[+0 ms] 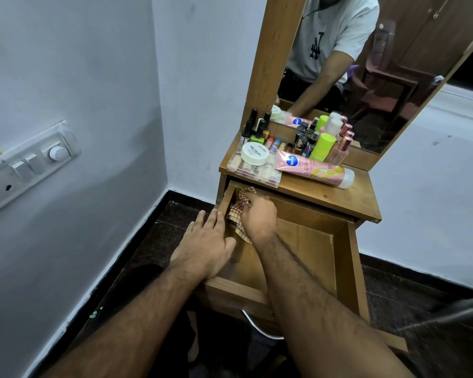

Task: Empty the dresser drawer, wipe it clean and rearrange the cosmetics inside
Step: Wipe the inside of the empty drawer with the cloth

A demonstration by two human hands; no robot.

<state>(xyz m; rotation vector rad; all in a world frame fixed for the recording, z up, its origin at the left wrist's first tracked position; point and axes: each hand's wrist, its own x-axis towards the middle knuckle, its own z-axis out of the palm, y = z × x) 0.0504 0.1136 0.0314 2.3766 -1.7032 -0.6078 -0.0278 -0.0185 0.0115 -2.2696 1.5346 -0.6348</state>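
Nearest, a left hand (206, 241) flat and unclenched on the left wall of the pulled-out drawer (342, 257), gripping nothing. Just beyond, inside the drawer at its far-left corner, a right hand (258, 216) clenched around a checked cloth (236, 211) pressed to the wood. Farther, above the drawer on the dresser top (347, 200): a clear organiser box (257, 173) under a white jar (255, 153), a pink tube (311, 168) lying flat, upright bottles (322, 147) against the mirror (380, 77)
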